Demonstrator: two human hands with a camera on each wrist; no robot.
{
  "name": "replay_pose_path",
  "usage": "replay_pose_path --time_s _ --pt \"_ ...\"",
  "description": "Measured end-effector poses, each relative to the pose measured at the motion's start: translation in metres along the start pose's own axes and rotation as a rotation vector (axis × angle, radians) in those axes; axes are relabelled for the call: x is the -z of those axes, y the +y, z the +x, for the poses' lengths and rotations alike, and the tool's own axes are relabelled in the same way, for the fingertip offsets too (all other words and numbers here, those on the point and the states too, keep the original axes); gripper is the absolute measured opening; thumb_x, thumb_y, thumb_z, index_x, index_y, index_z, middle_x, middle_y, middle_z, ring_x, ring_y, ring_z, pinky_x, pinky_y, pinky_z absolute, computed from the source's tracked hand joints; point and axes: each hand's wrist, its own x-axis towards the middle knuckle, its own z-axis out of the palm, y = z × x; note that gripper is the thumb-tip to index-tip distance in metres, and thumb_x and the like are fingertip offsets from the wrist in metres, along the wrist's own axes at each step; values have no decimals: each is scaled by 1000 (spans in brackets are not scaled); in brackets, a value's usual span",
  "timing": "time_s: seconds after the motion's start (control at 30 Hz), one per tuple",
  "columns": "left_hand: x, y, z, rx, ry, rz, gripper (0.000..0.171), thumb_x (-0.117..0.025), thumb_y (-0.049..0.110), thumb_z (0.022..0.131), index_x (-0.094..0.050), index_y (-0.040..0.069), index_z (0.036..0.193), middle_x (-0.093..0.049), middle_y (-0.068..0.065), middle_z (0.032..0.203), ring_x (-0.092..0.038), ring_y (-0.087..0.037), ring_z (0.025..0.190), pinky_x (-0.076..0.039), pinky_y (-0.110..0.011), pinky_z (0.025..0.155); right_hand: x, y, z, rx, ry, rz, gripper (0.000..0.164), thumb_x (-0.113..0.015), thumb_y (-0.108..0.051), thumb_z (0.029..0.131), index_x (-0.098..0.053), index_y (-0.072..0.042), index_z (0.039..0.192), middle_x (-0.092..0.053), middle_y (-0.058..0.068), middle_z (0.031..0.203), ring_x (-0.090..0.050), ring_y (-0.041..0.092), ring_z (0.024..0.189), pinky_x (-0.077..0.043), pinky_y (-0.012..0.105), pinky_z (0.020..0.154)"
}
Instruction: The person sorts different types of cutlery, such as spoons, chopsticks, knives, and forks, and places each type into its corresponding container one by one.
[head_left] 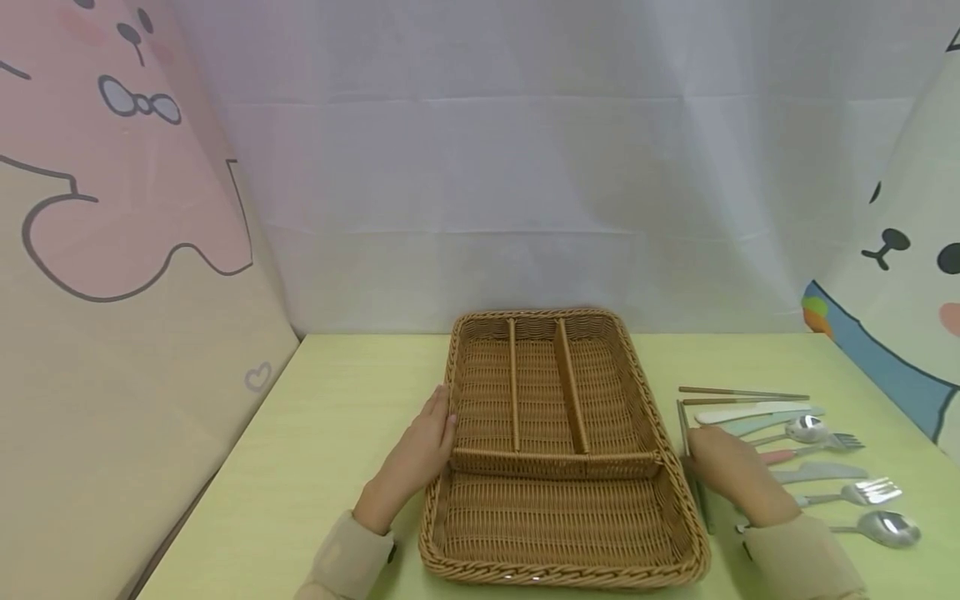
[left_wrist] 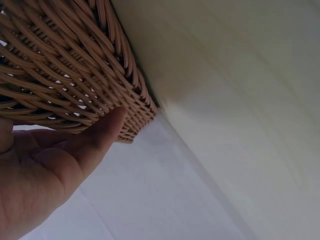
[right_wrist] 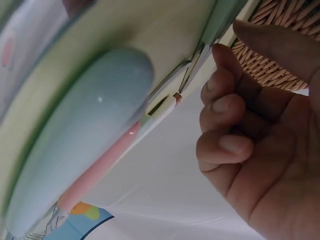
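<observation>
A brown wicker basket (head_left: 547,462) with dividers stands mid-table. My left hand (head_left: 422,435) lies against its left side, thumb and fingers fairly straight; the left wrist view shows this hand (left_wrist: 55,165) touching the woven wall (left_wrist: 75,70). On the basket's right, my right hand (head_left: 723,462) is over a pair of dark green chopsticks (head_left: 703,508) parallel to the rim. In the right wrist view its fingers (right_wrist: 225,107) are curled, with thumb and index tips near the green chopsticks (right_wrist: 220,25). Whether they pinch them is unclear.
Right of the basket lie brown chopsticks (head_left: 727,392), a white-handled knife (head_left: 738,412), a spoon (head_left: 806,428), a pink-handled fork (head_left: 780,456), another knife (head_left: 832,472), a silver fork (head_left: 870,492) and a larger spoon (head_left: 888,528). A pale curtain (head_left: 480,167) hangs behind.
</observation>
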Motion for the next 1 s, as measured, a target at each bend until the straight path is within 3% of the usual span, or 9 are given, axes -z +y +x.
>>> replay_pose_path --time_s 0.2,0.43,0.73,1.0 --pt "0 1 0 14 -3 1 50 -36 16 99 -22 -13 137 -25 -32 143 -27 -39 129 -36 -51 101 -2 0 -1 -29 -9 25 22 -55 -5 78 -42 -8 60 -40 0 51 -39 14 47 -37 28 42" --pt "1 3 0 29 -12 9 50 -35 16 99 -22 -13 137 -23 -31 144 -26 -38 130 -35 -51 102 -3 0 -1 -40 1 39 25 -55 -6 77 -42 -9 57 -40 0 50 -38 14 46 -37 28 41" --pt "0 2 -1 31 -15 15 50 -35 17 99 -22 -13 137 -23 -31 145 -27 -38 129 -36 -51 101 -1 -4 -1 -132 -41 68 22 -50 -7 82 -43 -7 61 -38 2 53 -37 16 48 -35 29 43" --pt "1 2 -1 22 -17 19 49 -35 15 99 -23 -13 137 -24 -32 144 -28 -40 128 -37 -52 100 -1 -5 -2 -160 -29 87 25 -52 -11 84 -43 -6 62 -37 3 54 -37 17 49 -35 30 44"
